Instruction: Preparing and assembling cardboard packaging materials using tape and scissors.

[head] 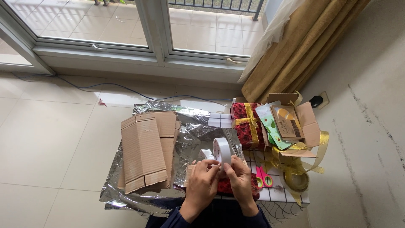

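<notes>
Tape roll (pixel 222 150) upright, pinched between both hands' fingers (pixel 212 165)

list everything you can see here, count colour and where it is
tape roll: 1, white, held upright in both hands
flattened cardboard: 1 stack, brown, left on the foil
foil sheet: 1, silver, spread over the low table
wrapped gift: 1, red with gold ribbon, behind the tape
open carton: 1, brown, right, holding packets
scissors: 1, pink and green handles, right of the hands
gold ribbon: 1 loose coil, right edge
curtain: 1, gold, upper right
left hand: on the tape
right hand: on the tape
</notes>
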